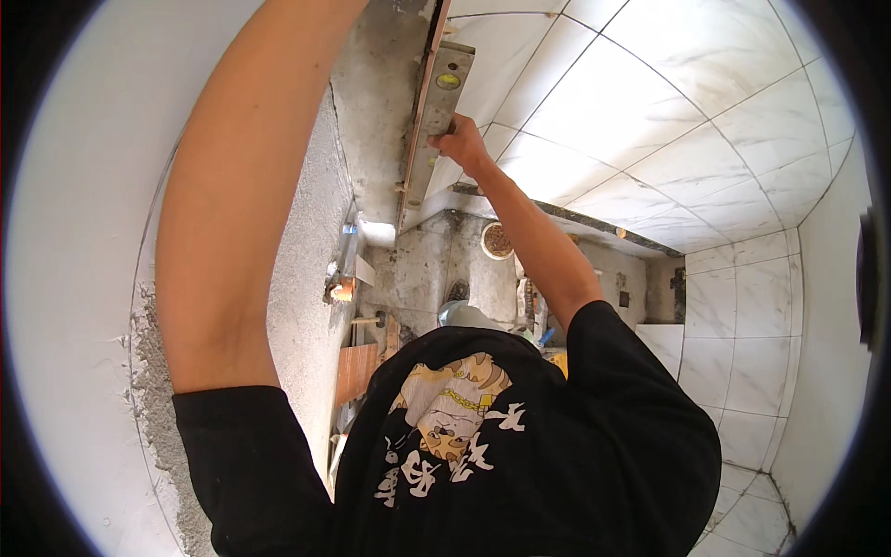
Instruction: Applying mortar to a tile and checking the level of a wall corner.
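Firstly, right hand (464, 148): fingers (437, 142) clamped on a grey spirit level (435, 116), apparently to steady it lengthwise along the brown strip (413, 153). Left hand: out of view, finger state untellable. Outward: marbled wall tiles (640, 121); round bucket (484, 243) below.

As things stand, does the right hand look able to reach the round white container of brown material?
Probably not: the right hand holds a grey metal spirit level, and the container sits well below on the grey floor.
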{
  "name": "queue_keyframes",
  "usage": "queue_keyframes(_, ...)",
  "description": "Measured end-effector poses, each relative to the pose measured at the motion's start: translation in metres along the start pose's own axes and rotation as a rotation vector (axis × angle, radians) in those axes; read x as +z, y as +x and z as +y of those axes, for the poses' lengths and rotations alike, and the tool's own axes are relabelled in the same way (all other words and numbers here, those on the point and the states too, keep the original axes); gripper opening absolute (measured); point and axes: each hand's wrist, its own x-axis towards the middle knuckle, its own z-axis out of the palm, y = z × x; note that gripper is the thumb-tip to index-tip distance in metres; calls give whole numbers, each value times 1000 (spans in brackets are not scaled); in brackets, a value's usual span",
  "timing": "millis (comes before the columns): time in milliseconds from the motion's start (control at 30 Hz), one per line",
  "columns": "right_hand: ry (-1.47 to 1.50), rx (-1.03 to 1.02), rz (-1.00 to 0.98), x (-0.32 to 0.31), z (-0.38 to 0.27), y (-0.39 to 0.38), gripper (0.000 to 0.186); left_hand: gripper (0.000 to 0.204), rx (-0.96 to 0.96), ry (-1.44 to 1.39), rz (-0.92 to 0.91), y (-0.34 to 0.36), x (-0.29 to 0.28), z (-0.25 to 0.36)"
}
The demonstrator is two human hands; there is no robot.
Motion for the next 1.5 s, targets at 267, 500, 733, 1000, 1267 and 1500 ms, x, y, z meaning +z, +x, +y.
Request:
queue_keyframes(267, 55, 137, -8, 1, -15, -7, 34, 37, -44, -20, -26, -1, -3, 5)
queue_keyframes(500, 60, 69, -14, 2, -25, -11, 32, 35, -90, -37, -44, 2, -5, 10)
queue_keyframes(733, 65, 146, -30, 2, -24, -11, 32, 35, -92, -20, -23, 0, -4, 6)
queue_keyframes(1000, 122, 155, -35, -3, -20, -5, 33, 37, -67, 30, -52, 2, -6, 6)
queue_keyframes(1267, 95, 114, -32, -4, -33, -12, 31, 39, -63, -16, -59, 0, -6, 5)
queue_keyframes(1500, 122, -18, -40, -10, -53, -20, 31, 38, -74, -76, -41, 0, -4, 7)
